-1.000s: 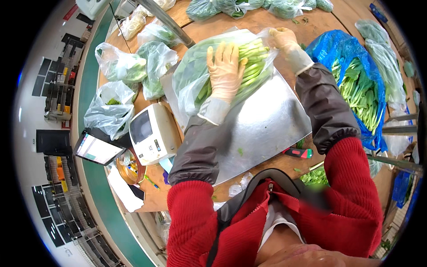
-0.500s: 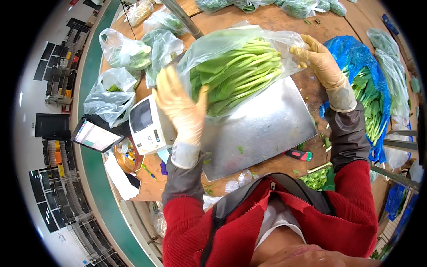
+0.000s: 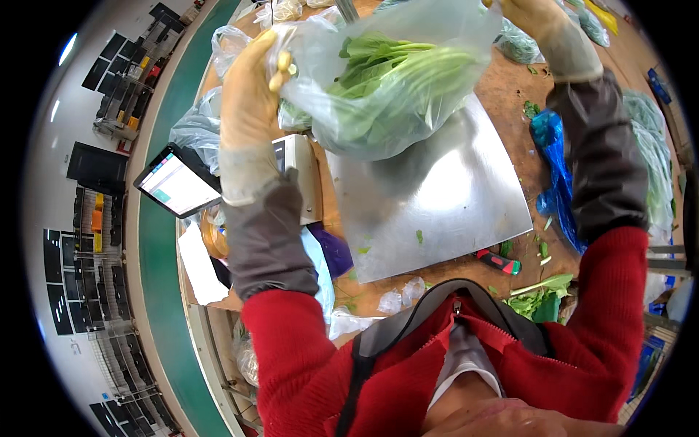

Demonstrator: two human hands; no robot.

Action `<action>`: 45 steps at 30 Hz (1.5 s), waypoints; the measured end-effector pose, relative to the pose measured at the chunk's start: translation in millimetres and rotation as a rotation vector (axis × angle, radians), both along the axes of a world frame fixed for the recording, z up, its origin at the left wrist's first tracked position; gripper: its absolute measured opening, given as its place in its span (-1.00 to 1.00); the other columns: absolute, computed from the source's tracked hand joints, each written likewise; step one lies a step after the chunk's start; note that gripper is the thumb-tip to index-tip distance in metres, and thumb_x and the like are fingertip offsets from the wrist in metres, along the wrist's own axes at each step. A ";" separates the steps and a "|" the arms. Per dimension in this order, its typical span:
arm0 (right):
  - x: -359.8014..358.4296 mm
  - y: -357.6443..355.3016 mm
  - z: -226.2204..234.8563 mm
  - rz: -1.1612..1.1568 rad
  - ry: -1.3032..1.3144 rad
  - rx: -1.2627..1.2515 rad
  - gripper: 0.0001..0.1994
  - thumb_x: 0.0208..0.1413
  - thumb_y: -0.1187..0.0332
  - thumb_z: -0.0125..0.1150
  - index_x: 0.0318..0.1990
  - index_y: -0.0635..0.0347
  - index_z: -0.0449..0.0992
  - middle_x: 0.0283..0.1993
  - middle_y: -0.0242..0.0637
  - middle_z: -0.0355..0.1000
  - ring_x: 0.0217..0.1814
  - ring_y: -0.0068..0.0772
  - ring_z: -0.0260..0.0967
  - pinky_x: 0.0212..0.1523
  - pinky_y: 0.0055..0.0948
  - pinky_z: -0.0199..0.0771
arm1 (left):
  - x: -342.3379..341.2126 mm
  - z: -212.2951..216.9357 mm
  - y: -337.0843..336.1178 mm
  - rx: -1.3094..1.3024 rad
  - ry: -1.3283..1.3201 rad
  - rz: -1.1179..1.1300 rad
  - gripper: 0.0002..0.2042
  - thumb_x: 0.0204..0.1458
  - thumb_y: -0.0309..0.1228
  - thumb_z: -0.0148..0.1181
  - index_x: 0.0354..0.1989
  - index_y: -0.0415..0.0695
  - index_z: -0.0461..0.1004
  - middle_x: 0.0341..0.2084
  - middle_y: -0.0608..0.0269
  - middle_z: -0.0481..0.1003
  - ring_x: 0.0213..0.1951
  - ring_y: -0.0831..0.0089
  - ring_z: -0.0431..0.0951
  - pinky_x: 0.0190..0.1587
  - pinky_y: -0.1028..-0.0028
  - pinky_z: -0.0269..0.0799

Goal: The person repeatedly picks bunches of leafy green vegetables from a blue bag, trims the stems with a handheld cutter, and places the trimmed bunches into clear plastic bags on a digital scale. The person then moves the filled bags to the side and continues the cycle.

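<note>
A clear plastic bag (image 3: 378, 138) full of leafy greens (image 3: 397, 69) hangs between my two gloved hands above the metal weighing plate (image 3: 444, 211). At the bag's left end, my left hand (image 3: 255, 80) is closed on the gathered plastic. My right hand (image 3: 528, 14) grips the far right upper corner of the bag, its fingers partly cut off by the picture's top edge. Pale stalks of the greens point right inside the bag, and the leaves lie toward the left.
A printer-like machine (image 3: 302, 175) and a lit tablet (image 3: 178, 182) stand left of the plate. A red-handled knife (image 3: 499, 261) lies at its front right. Blue plastic (image 3: 557, 175) and another clear bag (image 3: 644, 160) are on the right. Loose leaves (image 3: 542, 295) lie near my body.
My left hand, spread beside the bag before, now holds its left end. Both hands have moved away from my body, and the bag is lifted and stretched between them.
</note>
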State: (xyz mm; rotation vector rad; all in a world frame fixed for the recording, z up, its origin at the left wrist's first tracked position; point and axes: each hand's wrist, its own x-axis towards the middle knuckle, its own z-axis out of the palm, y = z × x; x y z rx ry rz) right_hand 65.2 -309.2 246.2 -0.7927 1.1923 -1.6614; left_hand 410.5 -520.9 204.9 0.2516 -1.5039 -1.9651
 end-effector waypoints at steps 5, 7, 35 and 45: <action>4.3 -6.2 26.5 -0.066 0.083 -0.070 -0.88 -0.01 0.51 0.01 -0.31 0.36 0.38 -0.41 -0.19 0.42 -0.53 -0.49 0.33 -0.49 -0.62 0.40 | 22.1 39.5 -27.5 -0.062 -0.035 0.045 -0.66 -0.02 -0.50 0.13 -0.05 -0.33 0.29 -0.25 0.14 0.43 -0.36 0.47 0.48 -0.48 0.63 0.29; -1.7 -29.6 -2.7 0.000 -0.023 -0.053 -0.86 0.00 0.48 0.01 -0.28 0.35 0.36 -0.38 -0.19 0.41 -0.47 -0.45 0.32 -0.43 -0.57 0.39 | 14.3 27.5 -39.6 -0.048 -0.137 0.064 -0.66 -0.02 -0.52 0.12 -0.05 -0.34 0.29 -0.24 0.14 0.43 -0.35 0.46 0.48 -0.48 0.64 0.29; -8.2 550.4 -290.8 -1.069 0.642 1.554 -0.64 0.01 0.13 0.04 -0.06 0.04 0.47 -0.02 -0.14 0.42 0.04 -0.13 0.34 0.01 -0.26 0.32 | -199.6 -135.4 384.9 -0.969 -0.036 -0.410 -0.79 0.07 -0.54 0.05 -0.12 -0.21 0.49 -0.18 0.17 0.52 -0.12 0.40 0.49 -0.03 0.46 0.36; -9.2 649.4 -342.7 -1.343 0.504 1.650 -0.62 0.10 0.05 -0.03 -0.06 0.07 0.43 -0.07 -0.14 0.44 -0.01 -0.08 0.36 -0.03 -0.19 0.33 | -293.2 -269.6 601.5 -1.431 -0.079 -0.491 -0.49 -0.10 -0.34 0.20 0.06 -0.22 0.25 -0.01 0.02 0.30 -0.01 0.09 0.31 0.01 0.21 0.22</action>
